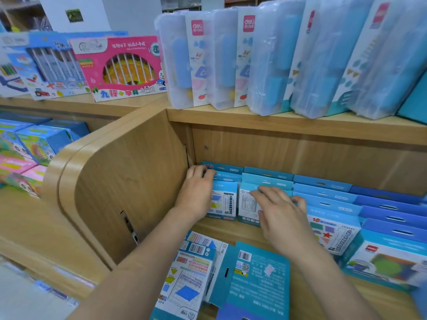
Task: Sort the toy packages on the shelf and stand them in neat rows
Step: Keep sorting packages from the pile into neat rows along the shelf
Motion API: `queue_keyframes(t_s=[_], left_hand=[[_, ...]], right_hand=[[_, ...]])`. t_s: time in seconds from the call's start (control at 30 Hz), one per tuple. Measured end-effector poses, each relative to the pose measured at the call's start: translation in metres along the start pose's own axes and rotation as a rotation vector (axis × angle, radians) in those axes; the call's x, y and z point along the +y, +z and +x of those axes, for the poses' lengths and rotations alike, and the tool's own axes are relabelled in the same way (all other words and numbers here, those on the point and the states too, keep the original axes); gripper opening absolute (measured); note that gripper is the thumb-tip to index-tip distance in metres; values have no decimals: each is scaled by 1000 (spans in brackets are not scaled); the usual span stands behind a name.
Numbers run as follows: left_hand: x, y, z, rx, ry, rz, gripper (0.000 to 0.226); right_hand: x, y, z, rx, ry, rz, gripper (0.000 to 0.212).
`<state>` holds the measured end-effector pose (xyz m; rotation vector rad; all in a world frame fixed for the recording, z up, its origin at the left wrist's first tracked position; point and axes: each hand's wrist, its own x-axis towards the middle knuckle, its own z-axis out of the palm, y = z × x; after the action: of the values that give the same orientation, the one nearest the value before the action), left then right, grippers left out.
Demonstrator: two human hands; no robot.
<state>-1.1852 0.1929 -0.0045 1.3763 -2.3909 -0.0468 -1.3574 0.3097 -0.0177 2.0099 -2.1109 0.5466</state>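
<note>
Against the left wall of the lower shelf [231, 229], our left hand [196, 195] grips the first row [223, 200] of toy packages. Its fingers [201, 173] curl over the top edges of the rear cards, and the palm lies along the row's left side. We count at least three cards standing in that row, the front one facing us.

Just beside it, our right hand [283, 214] lies spread and almost flat on the second row [266, 181]. Its fingers are straight across the top of the foremost card and clamp nothing; one finger on its far side bends down near the third row [332, 227]. We see three cards in the second row and four in the third, all upright, one behind another. Toward the shelf's right end a fourth row [390, 206] of darker blue cards shows four hang tabs. A wider box [388, 262] bearing a red label stands in front of it.

Along the shelf's front edge three flat packages [258, 285], as far as we can tell, lie backs up and overlapping, barcodes showing, apart from the standing rows.

On the upper shelf [277, 122] we count five clear cases [175, 65] standing side by side, each holding blue pieces and a printed card. On the neighbouring shelf to the left lean one pink box [120, 68] and one blue box [53, 65], side by side.
</note>
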Motion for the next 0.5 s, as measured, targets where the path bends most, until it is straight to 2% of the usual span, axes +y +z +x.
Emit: queue_keyframes(t_s=[0.17,0.37,0.5], left_hand=[[3,6,-1,77,18,3,80],[3,8,0,72,117,2,52],[2,9,0,67,108,-24,47]], right_hand=[[2,-3,4,67,-17,-59,49],[5,-3,5,103,-56,-96,48],[5,0,4,80,-67,-102,49]])
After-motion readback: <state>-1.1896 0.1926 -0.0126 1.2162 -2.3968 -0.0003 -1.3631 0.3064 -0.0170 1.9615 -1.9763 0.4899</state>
